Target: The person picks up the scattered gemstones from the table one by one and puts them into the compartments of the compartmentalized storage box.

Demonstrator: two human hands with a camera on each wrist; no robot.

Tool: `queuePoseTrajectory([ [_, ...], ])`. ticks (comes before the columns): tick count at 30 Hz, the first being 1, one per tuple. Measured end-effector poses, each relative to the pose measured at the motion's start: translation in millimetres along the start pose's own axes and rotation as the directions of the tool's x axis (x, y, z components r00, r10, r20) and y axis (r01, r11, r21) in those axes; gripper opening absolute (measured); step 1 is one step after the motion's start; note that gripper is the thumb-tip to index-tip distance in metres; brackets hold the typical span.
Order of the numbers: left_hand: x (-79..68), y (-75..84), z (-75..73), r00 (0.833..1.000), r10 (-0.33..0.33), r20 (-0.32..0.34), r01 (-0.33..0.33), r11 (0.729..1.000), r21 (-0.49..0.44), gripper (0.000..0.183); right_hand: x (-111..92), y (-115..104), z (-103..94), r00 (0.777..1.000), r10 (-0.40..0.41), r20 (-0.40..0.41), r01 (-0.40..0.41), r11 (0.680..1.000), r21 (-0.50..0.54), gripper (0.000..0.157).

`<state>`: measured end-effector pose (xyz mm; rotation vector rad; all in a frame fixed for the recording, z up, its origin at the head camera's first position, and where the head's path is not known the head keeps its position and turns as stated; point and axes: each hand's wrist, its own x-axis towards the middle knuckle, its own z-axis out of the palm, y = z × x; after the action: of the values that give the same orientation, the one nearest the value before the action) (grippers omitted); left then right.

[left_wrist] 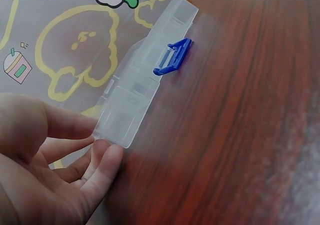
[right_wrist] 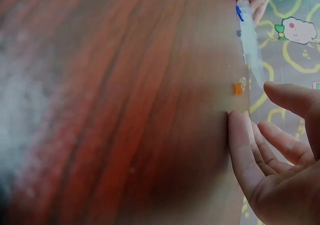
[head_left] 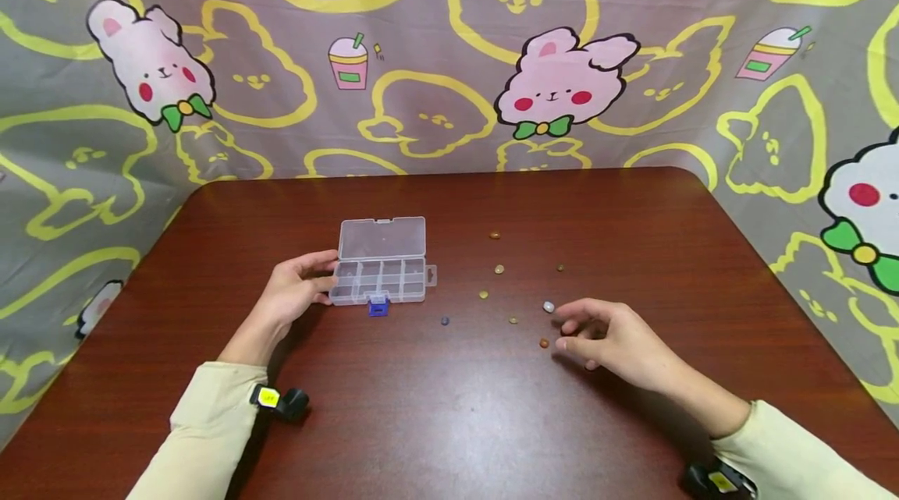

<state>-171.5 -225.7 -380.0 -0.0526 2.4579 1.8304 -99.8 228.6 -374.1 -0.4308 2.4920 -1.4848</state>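
Note:
A clear plastic compartment box (head_left: 379, 281) stands on the table with its lid (head_left: 382, 239) raised and a blue latch (head_left: 378, 307) at the front. My left hand (head_left: 298, 285) grips the box's left end; the left wrist view shows thumb and fingers around that corner. Over the table at the right, my right hand (head_left: 618, 340) hovers with loosely bent fingers and nothing between them. Closest to its fingertips are a white bead (head_left: 548, 306) and an orange bead (head_left: 544, 343). The orange bead (right_wrist: 239, 88) also appears ahead of the thumb in the right wrist view.
Between box and right hand lie more small beads: a blue one (head_left: 445, 320), a yellow one (head_left: 483, 295), a pale one (head_left: 499, 270), a brown one (head_left: 495, 235) and two greenish ones. Behind the brown table (head_left: 449, 422) hangs a patterned cloth (head_left: 435, 55).

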Motion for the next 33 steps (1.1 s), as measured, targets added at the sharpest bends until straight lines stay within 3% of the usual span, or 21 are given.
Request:
queuePoseTrajectory([
  [17, -1.1, 2.7, 0.7, 1.0, 0.008, 0.021, -0.01, 0.996, 0.089, 0.046, 5.1, -1.5, 5.6, 1.0, 0.026, 0.006, -0.025, 0.993, -0.118, 0.031],
  [33, -3.3, 1.7, -3.0, 1.0, 0.011, 0.01, -0.012, 0.993, 0.114, 0.045, 10.5, -5.7, 14.3, 1.0, -0.026, -0.006, 0.025, 0.988, -0.155, 0.027],
])
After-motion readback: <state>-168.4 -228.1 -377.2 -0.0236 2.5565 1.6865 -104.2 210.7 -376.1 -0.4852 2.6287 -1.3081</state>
